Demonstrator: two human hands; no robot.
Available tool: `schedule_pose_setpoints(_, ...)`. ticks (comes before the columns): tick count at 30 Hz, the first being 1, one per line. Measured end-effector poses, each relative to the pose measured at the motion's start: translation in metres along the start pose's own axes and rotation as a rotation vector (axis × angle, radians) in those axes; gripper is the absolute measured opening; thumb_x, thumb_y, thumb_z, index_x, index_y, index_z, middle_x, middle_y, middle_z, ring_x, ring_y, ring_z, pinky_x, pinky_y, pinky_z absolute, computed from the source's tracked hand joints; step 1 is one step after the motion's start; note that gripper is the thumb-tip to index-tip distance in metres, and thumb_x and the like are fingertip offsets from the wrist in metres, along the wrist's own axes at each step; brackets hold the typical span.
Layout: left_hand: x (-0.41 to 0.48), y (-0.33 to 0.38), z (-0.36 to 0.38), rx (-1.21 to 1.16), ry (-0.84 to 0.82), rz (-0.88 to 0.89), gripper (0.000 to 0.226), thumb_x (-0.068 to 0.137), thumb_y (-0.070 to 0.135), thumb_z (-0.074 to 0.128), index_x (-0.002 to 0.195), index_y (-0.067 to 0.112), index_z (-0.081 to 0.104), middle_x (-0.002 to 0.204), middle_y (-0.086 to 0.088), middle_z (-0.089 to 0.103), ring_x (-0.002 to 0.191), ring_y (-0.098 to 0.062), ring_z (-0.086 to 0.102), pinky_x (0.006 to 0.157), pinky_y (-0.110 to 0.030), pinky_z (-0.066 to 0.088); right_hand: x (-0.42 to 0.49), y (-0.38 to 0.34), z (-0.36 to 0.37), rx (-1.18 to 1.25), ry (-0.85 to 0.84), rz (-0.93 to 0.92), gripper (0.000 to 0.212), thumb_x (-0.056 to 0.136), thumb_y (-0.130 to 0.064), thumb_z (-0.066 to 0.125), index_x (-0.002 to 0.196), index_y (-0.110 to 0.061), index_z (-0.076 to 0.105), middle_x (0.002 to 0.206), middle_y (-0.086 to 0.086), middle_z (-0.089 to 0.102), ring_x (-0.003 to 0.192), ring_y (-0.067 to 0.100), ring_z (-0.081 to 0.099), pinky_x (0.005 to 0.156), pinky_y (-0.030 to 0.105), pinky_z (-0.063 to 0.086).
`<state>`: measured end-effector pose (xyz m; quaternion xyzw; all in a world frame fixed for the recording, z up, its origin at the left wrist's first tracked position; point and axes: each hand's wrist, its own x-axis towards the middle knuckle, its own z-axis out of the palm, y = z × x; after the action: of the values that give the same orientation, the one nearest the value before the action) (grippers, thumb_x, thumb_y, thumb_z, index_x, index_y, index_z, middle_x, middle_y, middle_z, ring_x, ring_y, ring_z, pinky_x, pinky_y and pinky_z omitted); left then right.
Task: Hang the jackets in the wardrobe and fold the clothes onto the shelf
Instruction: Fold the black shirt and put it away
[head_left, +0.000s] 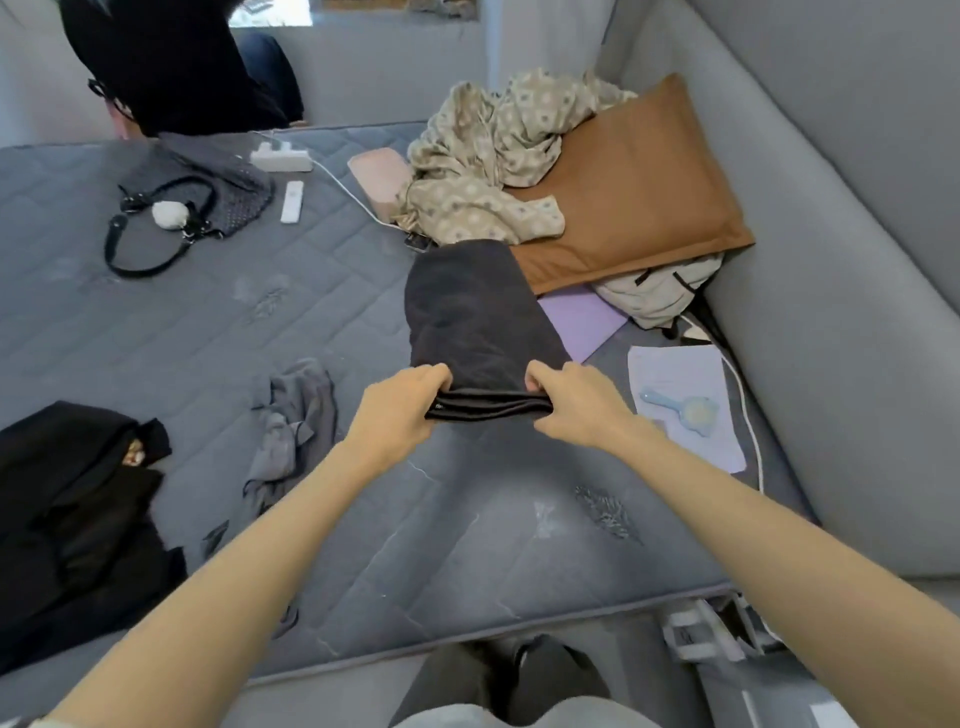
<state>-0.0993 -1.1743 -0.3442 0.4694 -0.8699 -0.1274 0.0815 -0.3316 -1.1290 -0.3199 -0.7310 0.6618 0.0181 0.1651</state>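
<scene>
A dark grey garment (475, 312) lies folded lengthwise on the blue-grey mattress (182, 332), stretching away from me. My left hand (397, 410) pinches the near left corner of its layered edge. My right hand (579, 400) pinches the near right corner, lifting that edge a little off the mattress. A crumpled grey piece of clothing (293, 426) lies just left of my left forearm. A black jacket (72, 519) is heaped at the mattress's near left.
A patterned beige cloth (483, 166) and brown pillow (634, 187) lie at the far right. A black handbag (176, 208), power strip (280, 158), white remote (292, 202), lilac sheet (582, 317) and blue brush (680, 410) on a cloth lie around. Another person (171, 62) sits beyond the bed.
</scene>
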Motion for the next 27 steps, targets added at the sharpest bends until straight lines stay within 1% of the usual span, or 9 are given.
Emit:
schedule_pose_setpoints(4,-0.035,0.000,0.073,-0.186,-0.309,-0.202,0.029,0.081,0.015,0.061,0.089,0.025,0.035,0.081,0.000,0.057,0.076,-0.029,0.051,0.060,-0.033,0.037,-0.016,0.006,0.072,0.063,-0.326,0.081,0.032,0.081,-0.022,0.059,0.111,-0.018,0.047,0.092,0.008,0.056,0.088,0.028,0.050,0.065,0.029,0.031)
schedule_pose_setpoints(8,-0.072,0.001,0.133,-0.388,-0.549,-0.314,0.034,0.072,0.014,0.071,0.082,0.022,0.038,0.070,0.006,0.053,0.071,-0.021,0.049,0.062,-0.030,0.038,-0.037,0.015,0.134,0.138,-0.574,0.090,0.035,0.082,-0.022,0.058,0.115,-0.019,0.050,0.107,0.011,0.060,0.098,0.030,0.054,0.069,0.031,0.037)
schedule_pose_setpoints(10,-0.089,0.001,0.159,-0.444,-0.651,-0.344,0.037,0.069,0.011,0.071,0.075,0.025,0.037,0.067,0.010,0.051,0.070,-0.017,0.049,0.057,-0.023,0.034,-0.047,0.020,0.160,0.205,-0.677,0.103,0.036,0.081,-0.021,0.058,0.117,-0.020,0.051,0.105,0.009,0.059,0.099,0.028,0.054,0.070,0.032,0.042)
schedule_pose_setpoints(12,-0.101,0.001,0.184,-0.485,-0.731,-0.391,0.035,0.069,0.010,0.070,0.074,0.026,0.038,0.068,0.011,0.050,0.072,-0.016,0.050,0.057,-0.022,0.034,-0.054,0.025,0.183,0.273,-0.759,0.119,0.036,0.081,-0.021,0.059,0.117,-0.020,0.052,0.092,0.001,0.055,0.089,0.023,0.055,0.068,0.033,0.045)
schedule_pose_setpoints(14,-0.108,0.001,0.203,-0.502,-0.820,-0.415,0.030,0.070,0.012,0.070,0.080,0.023,0.044,0.069,0.011,0.050,0.073,-0.014,0.052,0.054,-0.020,0.034,-0.056,0.030,0.202,0.321,-0.832,0.132,0.033,0.080,-0.022,0.060,0.112,-0.022,0.053,0.081,-0.005,0.052,0.076,0.018,0.054,0.066,0.033,0.047)
schedule_pose_setpoints(17,-0.103,-0.008,0.222,-0.560,-0.915,-0.439,0.031,0.069,0.016,0.077,0.091,0.019,0.055,0.077,0.007,0.056,0.077,-0.013,0.054,0.060,-0.021,0.038,-0.053,0.041,0.224,0.380,-0.893,0.167,0.026,0.076,-0.023,0.062,0.099,-0.030,0.050,0.082,-0.007,0.056,0.076,0.016,0.057,0.068,0.033,0.050)
schedule_pose_setpoints(19,-0.095,-0.020,0.229,-0.630,-0.851,-0.504,0.030,0.067,0.016,0.080,0.089,0.017,0.060,0.077,0.005,0.059,0.074,-0.012,0.056,0.062,-0.021,0.042,-0.045,0.049,0.233,0.435,-0.875,0.218,0.026,0.075,-0.025,0.062,0.096,-0.032,0.051,0.082,-0.005,0.061,0.076,0.016,0.062,0.067,0.033,0.050)
schedule_pose_setpoints(24,-0.062,-0.043,0.249,-0.795,-0.513,-0.702,0.024,0.065,0.010,0.080,0.083,0.014,0.064,0.071,0.003,0.062,0.067,-0.012,0.057,0.060,-0.023,0.045,-0.003,0.066,0.245,0.463,-0.679,0.287,0.017,0.073,-0.032,0.060,0.088,-0.037,0.053,0.082,-0.005,0.066,0.078,0.020,0.064,0.063,0.033,0.046)
schedule_pose_setpoints(27,-0.042,-0.038,0.268,-0.898,-0.253,-0.919,0.032,0.073,0.018,0.080,0.099,0.017,0.061,0.091,0.003,0.066,0.082,-0.013,0.062,0.077,-0.025,0.047,0.027,0.075,0.253,0.237,-0.380,0.240,0.036,0.081,-0.030,0.058,0.117,-0.027,0.057,0.116,-0.001,0.060,0.110,0.022,0.053,0.092,0.039,0.043)
